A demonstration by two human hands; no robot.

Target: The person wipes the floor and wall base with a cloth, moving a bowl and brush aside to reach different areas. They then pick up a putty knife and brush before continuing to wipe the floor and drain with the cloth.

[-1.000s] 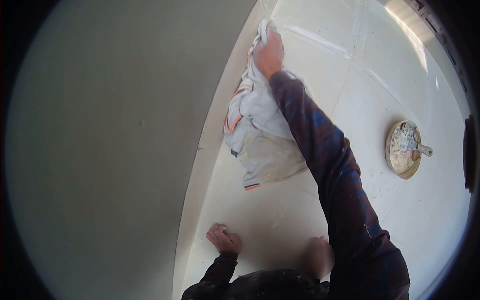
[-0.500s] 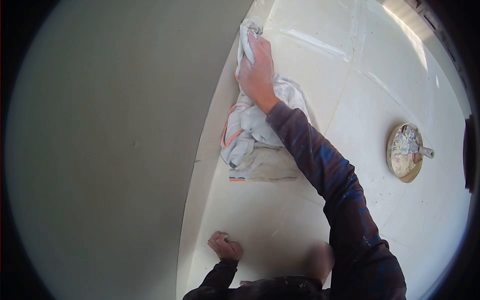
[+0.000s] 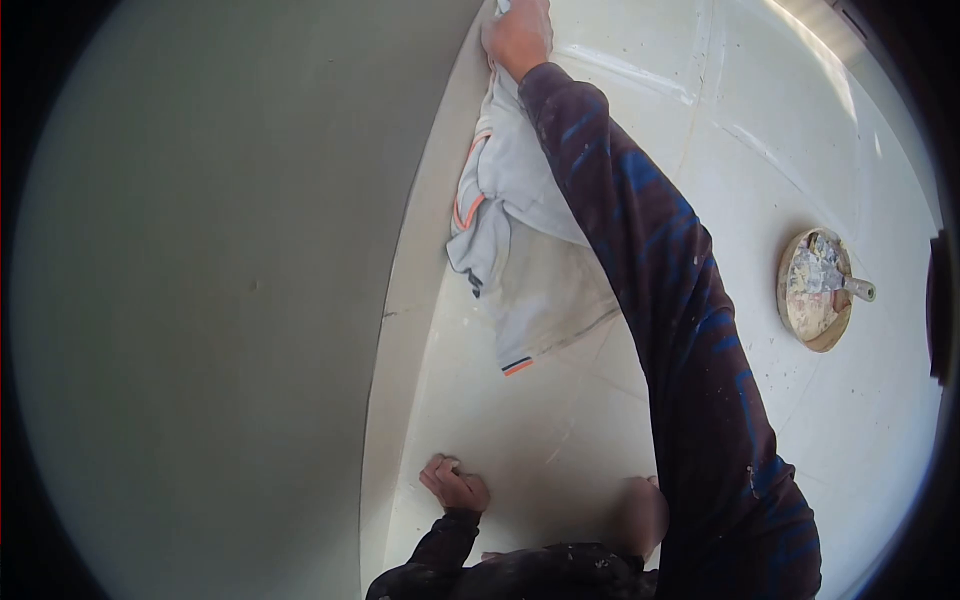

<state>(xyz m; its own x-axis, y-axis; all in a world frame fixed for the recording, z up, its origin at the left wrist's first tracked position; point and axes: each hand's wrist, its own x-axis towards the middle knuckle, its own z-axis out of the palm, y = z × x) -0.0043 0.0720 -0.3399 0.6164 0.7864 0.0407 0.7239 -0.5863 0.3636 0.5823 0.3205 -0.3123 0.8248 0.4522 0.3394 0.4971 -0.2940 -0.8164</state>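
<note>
My right hand [image 3: 518,38] is closed on the upper end of a grey-white cloth garment [image 3: 520,165] with orange trim, at the top of the view beside the ledge along the wall. The cloth hangs back from that hand over the pale tiled floor, partly hidden under my sleeve. My left hand [image 3: 455,485] rests on the floor near the bottom, its fingers curled in; whether anything is inside them is hidden.
A round pan [image 3: 822,335] with dried filler and a putty knife [image 3: 858,289] lies on the floor at the right. A plain grey wall [image 3: 230,300] fills the left side, with a pale ledge [image 3: 400,300] along its foot. A bare foot or knee shows near the bottom.
My right hand has moved up and forward along the ledge, pulling the cloth with it. The cloth is more stretched out, and its striped hem has swung. My left hand has barely moved.
</note>
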